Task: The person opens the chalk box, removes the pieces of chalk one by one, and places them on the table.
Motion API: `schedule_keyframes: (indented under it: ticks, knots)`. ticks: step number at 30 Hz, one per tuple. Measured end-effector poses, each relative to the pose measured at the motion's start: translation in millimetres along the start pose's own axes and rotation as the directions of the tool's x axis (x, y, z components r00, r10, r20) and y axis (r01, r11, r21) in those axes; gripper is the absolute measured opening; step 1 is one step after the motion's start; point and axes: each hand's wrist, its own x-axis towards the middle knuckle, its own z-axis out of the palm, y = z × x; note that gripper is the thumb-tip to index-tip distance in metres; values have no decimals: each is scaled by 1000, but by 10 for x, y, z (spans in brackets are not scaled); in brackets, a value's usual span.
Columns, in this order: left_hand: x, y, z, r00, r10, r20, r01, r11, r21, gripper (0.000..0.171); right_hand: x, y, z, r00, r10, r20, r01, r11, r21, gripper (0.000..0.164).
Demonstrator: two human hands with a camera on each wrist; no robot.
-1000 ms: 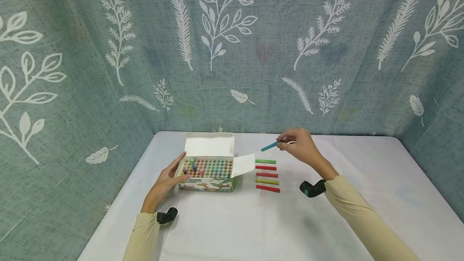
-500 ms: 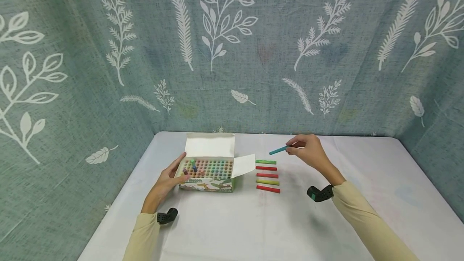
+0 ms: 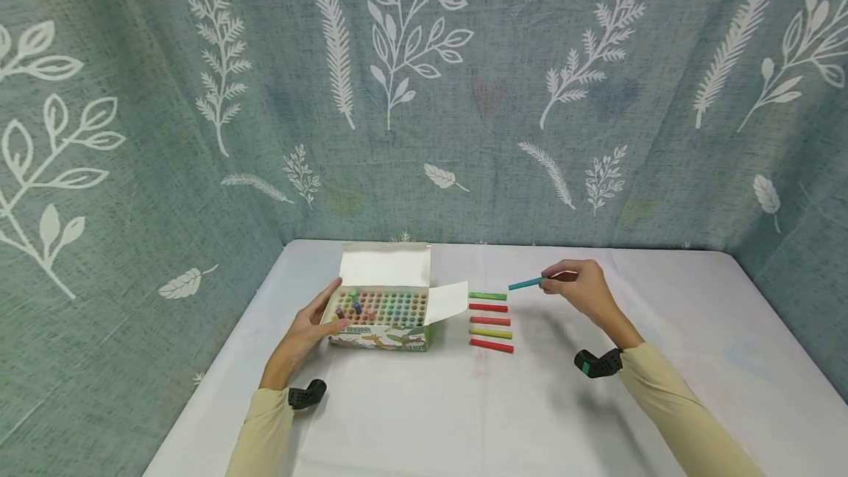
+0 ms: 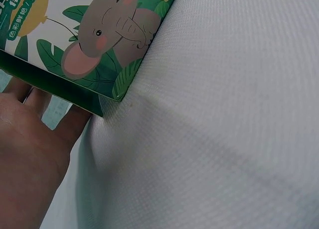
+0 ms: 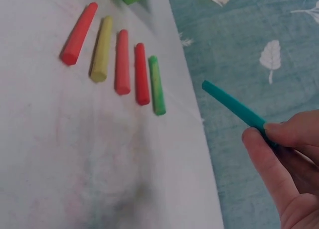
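My right hand [image 3: 583,289] pinches one end of a teal chalk stick [image 3: 525,283] between thumb and fingers, above the table and to the right of the chalk row. In the right wrist view the teal chalk [image 5: 232,103] points away from the fingertips. My left hand [image 3: 301,326] holds the left end of the chalk box [image 3: 377,338], thumb at the front corner and fingers toward the back. In the left wrist view those fingers pass partly behind the box's green edge. The box stands with its lid up, showing a holed insert with a few chalks sticking out.
Beside the box's white side flap [image 3: 447,302] lies a column of chalks: green [image 3: 487,296], red [image 3: 488,308], pinkish red [image 3: 490,321], yellow [image 3: 490,333] and red [image 3: 491,346]. A patterned curtain [image 3: 490,190] hangs behind the white-covered table [image 3: 424,418].
My right hand has moved right and toward the table's near side, carrying the teal chalk away from the row. The left hand, the box and the laid-out chalks keep their places.
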Motion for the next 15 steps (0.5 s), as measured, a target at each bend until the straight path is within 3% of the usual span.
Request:
schedule_keyframes:
  ticks: [15]
  knots:
    - [-6,-32,-15,999,35,7,-35,999,18,81,10,345,10,993,113,-11,-110,982,153,25]
